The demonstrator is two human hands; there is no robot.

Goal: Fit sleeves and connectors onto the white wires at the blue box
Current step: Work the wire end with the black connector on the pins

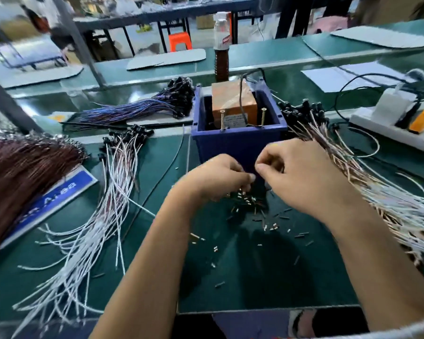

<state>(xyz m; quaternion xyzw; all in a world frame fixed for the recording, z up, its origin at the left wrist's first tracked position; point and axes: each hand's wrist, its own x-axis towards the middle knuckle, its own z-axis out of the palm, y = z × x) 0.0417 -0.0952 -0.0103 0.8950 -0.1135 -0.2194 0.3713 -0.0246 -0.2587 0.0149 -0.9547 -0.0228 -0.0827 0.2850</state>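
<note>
Both hands, the left hand [218, 178] and right hand [296, 172], pinched tiny parts above the loose sleeves [249, 204] before the blue box [240, 140]; the light, limp white wires [113, 192] alongside probably wanted gripping near their tips.

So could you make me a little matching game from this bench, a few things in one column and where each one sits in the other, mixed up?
Things:
1. blue box
2. brown bottle
3. power strip
4. blue-purple wire bundle

Places:
A. far right of the green bench
B. just beyond both hands, at the centre
C. left of the box, lying flat
D. standing upright behind the box

Pairs: 1-B, 2-D, 3-A, 4-C
</note>
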